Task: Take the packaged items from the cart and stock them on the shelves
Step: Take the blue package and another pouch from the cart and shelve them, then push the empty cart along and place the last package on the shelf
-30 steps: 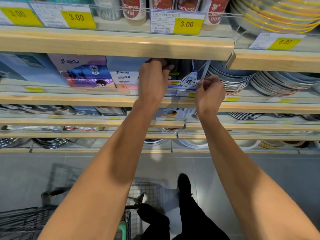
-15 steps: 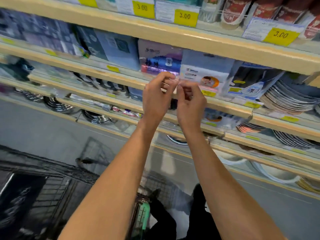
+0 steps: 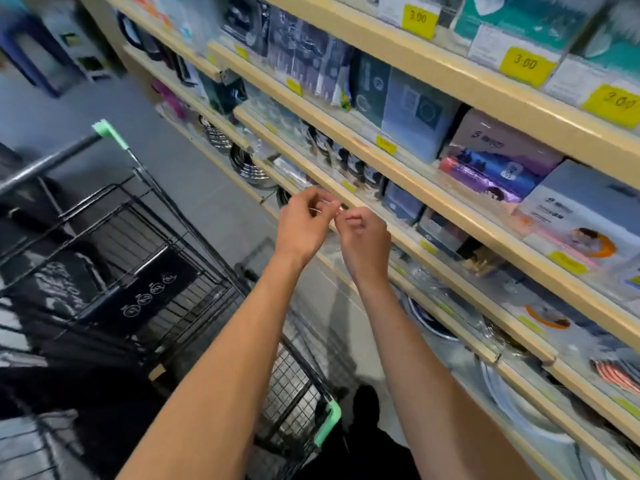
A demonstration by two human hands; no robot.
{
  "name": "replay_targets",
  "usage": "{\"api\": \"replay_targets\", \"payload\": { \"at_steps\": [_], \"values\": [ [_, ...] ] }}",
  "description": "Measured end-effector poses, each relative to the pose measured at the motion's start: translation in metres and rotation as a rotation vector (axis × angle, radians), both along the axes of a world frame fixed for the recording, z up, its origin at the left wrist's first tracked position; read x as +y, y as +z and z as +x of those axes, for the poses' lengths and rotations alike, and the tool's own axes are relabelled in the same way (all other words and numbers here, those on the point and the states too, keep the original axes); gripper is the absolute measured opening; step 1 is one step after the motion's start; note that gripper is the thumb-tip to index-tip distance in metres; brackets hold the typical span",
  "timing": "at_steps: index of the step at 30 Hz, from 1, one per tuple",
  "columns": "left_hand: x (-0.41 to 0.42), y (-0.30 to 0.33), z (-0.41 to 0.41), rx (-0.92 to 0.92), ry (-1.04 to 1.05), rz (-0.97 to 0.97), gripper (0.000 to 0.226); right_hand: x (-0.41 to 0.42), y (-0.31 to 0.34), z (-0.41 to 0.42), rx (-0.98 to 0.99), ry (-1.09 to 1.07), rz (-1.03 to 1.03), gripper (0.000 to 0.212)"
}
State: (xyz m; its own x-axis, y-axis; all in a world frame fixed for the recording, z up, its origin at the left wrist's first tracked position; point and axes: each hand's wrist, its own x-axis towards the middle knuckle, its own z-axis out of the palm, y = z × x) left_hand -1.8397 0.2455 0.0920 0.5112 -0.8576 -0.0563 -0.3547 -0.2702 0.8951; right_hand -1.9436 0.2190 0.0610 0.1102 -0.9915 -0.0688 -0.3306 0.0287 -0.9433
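At the left of the frame I see the cart [image 3: 145,271], a black wire basket with mint-green corner caps, tilted across the lower left; dark glossy packaged items [image 3: 59,292] lie inside it, blurred so I cannot read them. A black panel with white pictograms sits on the cart's rear flap.

In the middle of the frame both my bare forearms reach up from the bottom edge. My left hand [image 3: 304,223] and right hand [image 3: 363,233] are close together, nearly touching, held just in front of a shelf edge. The fingers of both are curled; the left seems to pinch something thin and pale between thumb and forefinger, and the right is curled toward the same spot, but I cannot tell what the sliver is or whether the right hand grips it.

To the right, the wooden shelves [image 3: 450,202] run diagonally from upper left to lower right, carrying boxed and bagged goods, with yellow price tags [image 3: 524,65] reading 3.00 at upper right. Stacked plates [image 3: 519,407] show on the lower tiers at lower right.
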Motion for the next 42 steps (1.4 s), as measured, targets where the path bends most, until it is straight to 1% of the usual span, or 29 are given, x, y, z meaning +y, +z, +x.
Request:
{"api": "replay_targets", "payload": {
  "at_steps": [2,3,4,5,6,7,8,10,12,14,16,17,18,20,22,23,28,33,36,38,42],
  "values": [
    [0.034,-0.010,0.022,-0.025,0.135,0.094,0.008,0.019,-0.028,0.024,0.115,0.226,0.194,0.011],
    [0.057,-0.021,0.034,-0.028,0.241,0.138,0.008,0.032,-0.045,0.034,0.192,0.334,0.258,0.011],
    [0.100,-0.037,0.049,-0.034,0.387,0.181,0.007,0.062,-0.065,0.048,0.266,0.452,0.307,0.012],
    [0.121,-0.048,0.055,-0.020,0.469,0.188,0.008,0.072,-0.082,0.047,0.313,0.487,0.337,0.014],
    [0.160,-0.064,0.063,-0.002,0.586,0.237,0.009,0.096,-0.101,0.050,0.358,0.549,0.359,0.017],
    [0.199,-0.080,0.070,0.020,0.707,0.287,0.013,0.116,-0.115,0.054,0.409,0.586,0.369,0.018],
    [0.243,-0.097,0.073,0.036,0.830,0.384,0.018,0.138,-0.127,0.056,0.461,0.616,0.351,0.022],
    [0.312,-0.125,0.076,0.009,1.006,0.524,0.032,0.162,-0.143,0.050,0.533,0.602,0.317,0.031],
    [0.368,-0.151,0.072,-0.006,1.155,0.647,0.045,0.182,-0.152,0.046,0.574,0.579,0.258,0.038],
    [0.407,-0.172,0.066,0.078,1.230,0.772,0.060,0.192,-0.153,0.043,0.599,0.552,0.215,0.039],
    [0.438,-0.197,0.063,0.187,1.252,0.868,0.072,0.196,-0.157,0.044,0.647,0.500,0.184,0.037],
    [0.447,-0.208,0.062,0.247,1.260,0.863,0.075,0.194,-0.159,0.046,0.676,0.479,0.181,0.036],
    [0.455,-0.218,0.060,0.310,1.272,0.844,0.074,0.191,-0.161,0.048,0.698,0.466,0.181,0.035],
    [0.467,-0.236,0.058,0.395,1.236,0.836,0.060,0.184,-0.169,0.056,0.736,0.476,0.175,0.027],
    [0.475,-0.246,0.060,0.389,1.178,0.877,0.042,0.177,-0.173,0.063,0.796,0.512,0.143,0.019],
    [0.477,-0.248,0.064,0.377,1.166,0.867,0.036,0.175,-0.177,0.068,0.814,0.517,0.137,0.017],
    [0.463,-0.246,0.107,0.381,1.149,0.803,0.014,0.167,-0.186,0.110,0.825,0.464,0.116,0.018],
    [0.452,-0.256,0.179,0.389,1.090,0.727,0.018,0.146,-0.196,0.174,0.845,0.427,0.105,0.014],
    [0.439,-0.260,0.232,0.383,1.050,0.677,0.018,0.132,-0.195,0.220,0.811,0.395,0.100,0.016],
    [0.428,-0.263,0.270,0.372,1.025,0.651,0.020,0.119,-0.194,0.251,0.765,0.388,0.112,0.013],
    [0.401,-0.262,0.337,0.327,1.018,0.620,0.011,0.088,-0.199,0.302,0.709,0.430,0.126,0.020]
  ]
}}
